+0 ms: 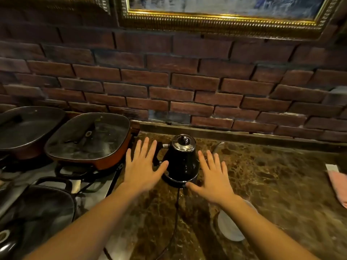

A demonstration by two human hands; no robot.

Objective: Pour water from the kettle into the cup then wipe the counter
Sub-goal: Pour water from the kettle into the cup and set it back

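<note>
A black electric kettle point(181, 162) with a chrome lid stands on its base on the brown marble counter point(272, 184), its handle pointing left. My left hand point(142, 166) hovers flat and open just left of the kettle, over its handle. My right hand point(214, 177) is spread open just right of the kettle, thumb near the base. A white cup point(228, 228) sits near the counter's front, partly hidden under my right forearm. A pink cloth point(339, 186) lies at the right edge.
A stove at the left holds two lidded red pans point(88, 141) and a dark pot point(37, 209). The kettle's black cord point(176, 212) runs toward me over the counter. A brick wall and a gold picture frame point(216, 19) stand behind.
</note>
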